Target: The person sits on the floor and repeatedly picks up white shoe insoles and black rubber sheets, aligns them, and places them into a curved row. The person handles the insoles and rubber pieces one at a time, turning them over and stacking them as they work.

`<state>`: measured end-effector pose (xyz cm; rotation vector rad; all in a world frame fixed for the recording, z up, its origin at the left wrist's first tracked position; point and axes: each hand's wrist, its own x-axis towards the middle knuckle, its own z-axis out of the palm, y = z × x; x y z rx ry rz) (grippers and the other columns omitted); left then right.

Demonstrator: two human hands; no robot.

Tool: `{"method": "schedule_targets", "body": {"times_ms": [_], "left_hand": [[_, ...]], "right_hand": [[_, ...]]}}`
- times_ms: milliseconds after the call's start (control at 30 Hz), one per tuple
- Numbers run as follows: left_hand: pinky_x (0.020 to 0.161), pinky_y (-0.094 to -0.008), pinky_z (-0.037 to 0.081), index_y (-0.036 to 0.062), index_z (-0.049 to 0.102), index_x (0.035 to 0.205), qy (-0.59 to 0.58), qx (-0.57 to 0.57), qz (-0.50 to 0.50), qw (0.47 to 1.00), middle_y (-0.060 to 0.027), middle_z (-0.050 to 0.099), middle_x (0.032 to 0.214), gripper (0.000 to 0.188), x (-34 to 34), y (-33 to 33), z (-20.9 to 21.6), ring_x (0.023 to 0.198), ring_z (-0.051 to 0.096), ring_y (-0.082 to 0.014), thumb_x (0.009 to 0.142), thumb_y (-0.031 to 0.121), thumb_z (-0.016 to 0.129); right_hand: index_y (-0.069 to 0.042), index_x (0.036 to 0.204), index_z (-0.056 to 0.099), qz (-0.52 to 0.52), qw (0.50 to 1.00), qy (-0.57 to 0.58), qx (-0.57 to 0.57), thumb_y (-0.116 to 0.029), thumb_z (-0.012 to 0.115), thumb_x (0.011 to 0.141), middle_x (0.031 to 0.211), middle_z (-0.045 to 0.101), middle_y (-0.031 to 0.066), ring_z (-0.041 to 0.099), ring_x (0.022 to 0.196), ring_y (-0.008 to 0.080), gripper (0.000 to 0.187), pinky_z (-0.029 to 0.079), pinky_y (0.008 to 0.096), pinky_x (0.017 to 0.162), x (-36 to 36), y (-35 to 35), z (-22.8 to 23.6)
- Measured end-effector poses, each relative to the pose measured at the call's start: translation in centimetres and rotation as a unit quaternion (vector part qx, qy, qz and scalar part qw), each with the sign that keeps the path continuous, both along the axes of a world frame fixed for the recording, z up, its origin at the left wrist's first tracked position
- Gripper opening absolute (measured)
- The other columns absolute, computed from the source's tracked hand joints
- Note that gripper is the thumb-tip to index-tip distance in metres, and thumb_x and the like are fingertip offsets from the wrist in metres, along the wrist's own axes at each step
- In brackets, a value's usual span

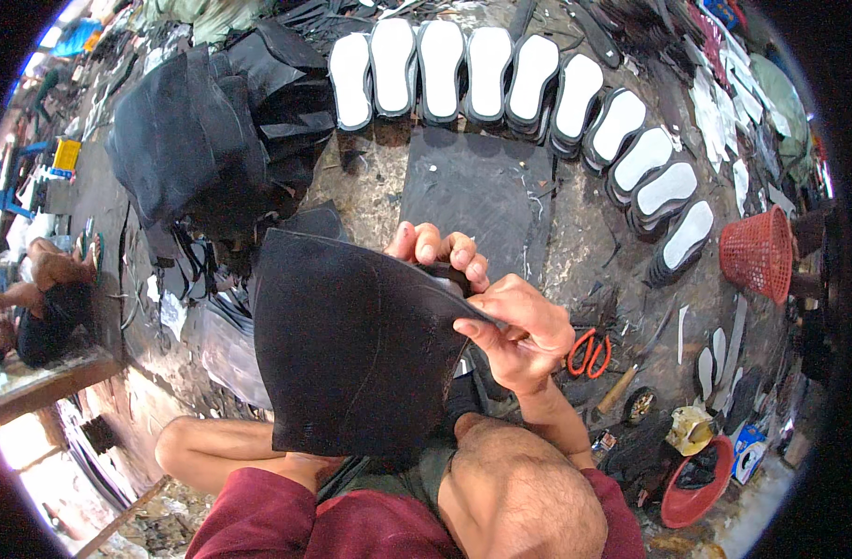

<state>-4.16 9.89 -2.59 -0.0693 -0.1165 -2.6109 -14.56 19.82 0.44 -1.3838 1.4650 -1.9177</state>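
Fingers of the right hand (pixel 515 326) pinch the right edge of a black rubber sheet (pixel 351 345) held above the lap; the left hand (pixel 440 250) clasps its top edge from behind. Beyond, on the floor (pixel 575 252), lie red-handled scissors (pixel 589 352), a row of white-topped shoe soles (pixel 487 70) and a red basket (pixel 760 252).

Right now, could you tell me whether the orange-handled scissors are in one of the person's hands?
No, the scissors lie on the floor beside the right hand, which grips the black sheet.
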Motion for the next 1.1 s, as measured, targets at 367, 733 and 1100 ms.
{"method": "schedule_targets", "body": {"times_ms": [367, 733, 1100], "left_hand": [[0.099, -0.052, 0.053, 0.0066, 0.06, 0.107, 0.037, -0.006, 0.06, 0.998, -0.0203, 0.059, 0.117, 0.029, -1.0, 0.0, -1.4, 0.123, 0.053, -0.0391, 0.107, 0.03, 0.043], [0.103, -0.0446, 0.044, 0.0008, 0.059, 0.129, -0.421, -0.43, 0.312, 0.735, -0.0173, 0.067, 0.122, 0.055, 5.5, -9.6, 0.6, 0.118, 0.06, -0.0275, 0.093, 0.042, 0.066], [0.079, -0.0267, 0.052, -0.0023, 0.074, 0.11, -0.476, -0.547, -0.127, 0.676, -0.0026, 0.075, 0.092, 0.033, 4.2, -8.1, 1.9, 0.087, 0.063, -0.007, 0.092, 0.026, 0.074]], "right_hand": [[0.0, 0.098, 0.072, -0.157, 0.984, 0.059, 0.054, 0.0, 0.086, 0.073, 0.092, 0.066, 0.0058, 0.056, 0.077, 0.0095, 0.029, 0.044, 0.0227, 0.059, 1.1, -1.0, -1.1], [-0.01, 0.154, 0.028, -0.039, 0.955, -0.14, 0.259, -0.013, 0.098, 0.057, 0.12, 0.063, 0.0152, 0.066, 0.099, 0.0205, 0.12, 0.054, 0.0337, 0.087, -2.4, -0.7, -5.7], [0.005, 0.118, 0.068, 0.148, 0.865, -0.36, 0.317, -0.004, 0.075, 0.088, 0.104, 0.073, 0.0087, 0.068, 0.092, 0.0118, 0.032, 0.056, 0.0256, 0.081, -3.1, -1.7, -3.7]]}}
